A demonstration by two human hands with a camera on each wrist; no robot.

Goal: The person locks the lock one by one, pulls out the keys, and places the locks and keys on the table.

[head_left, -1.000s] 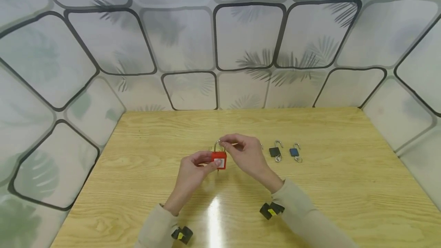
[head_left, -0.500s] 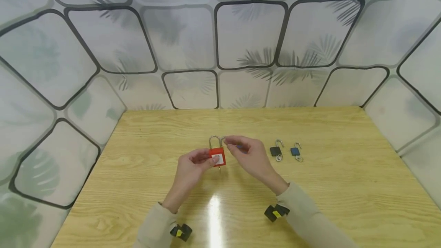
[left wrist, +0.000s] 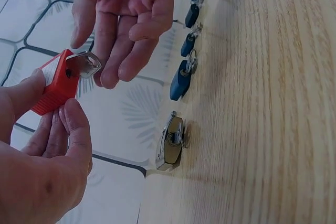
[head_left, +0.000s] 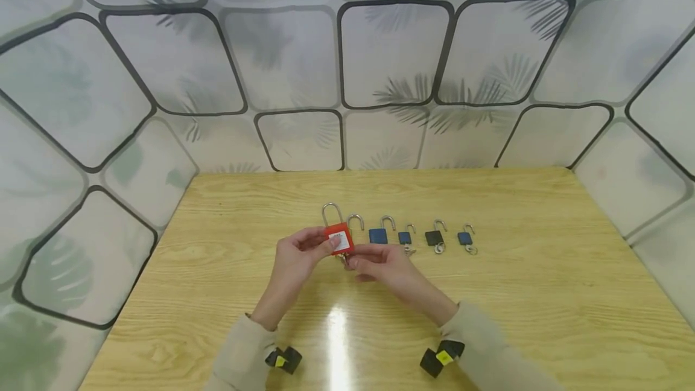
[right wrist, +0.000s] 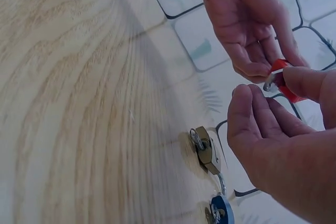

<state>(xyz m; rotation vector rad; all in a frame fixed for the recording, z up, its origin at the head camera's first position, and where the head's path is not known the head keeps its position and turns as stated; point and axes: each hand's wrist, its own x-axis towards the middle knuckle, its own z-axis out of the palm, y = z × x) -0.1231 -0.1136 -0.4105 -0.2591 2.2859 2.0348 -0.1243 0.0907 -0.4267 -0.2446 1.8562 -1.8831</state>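
Observation:
A red padlock [head_left: 338, 239] with a white label is held by my left hand [head_left: 295, 258], its thumb on the label. The steel shackle points up and away in the head view. A key [left wrist: 86, 65] sticks out of the bottom of the lock. My right hand [head_left: 388, 267] is at that key, its thumb and fingers on either side of it. The right wrist view shows the right thumb [right wrist: 304, 82] close to the key, with the other fingers extended and apart from it. Whether the thumb touches the key I cannot tell.
Behind the hands, a row of padlocks with raised shackles lies on the wooden table [head_left: 516, 294]: a brass one [left wrist: 172, 142], a larger blue one [head_left: 378, 236], a small blue one [head_left: 405, 238], a black one [head_left: 434, 238] and another blue one [head_left: 464, 238]. A patterned curtain [head_left: 391, 137] stands behind.
My right hand has left the shackle area and come down to the key below the red padlock. The left hand has tilted the lock and raised it slightly, leaving the row in view.

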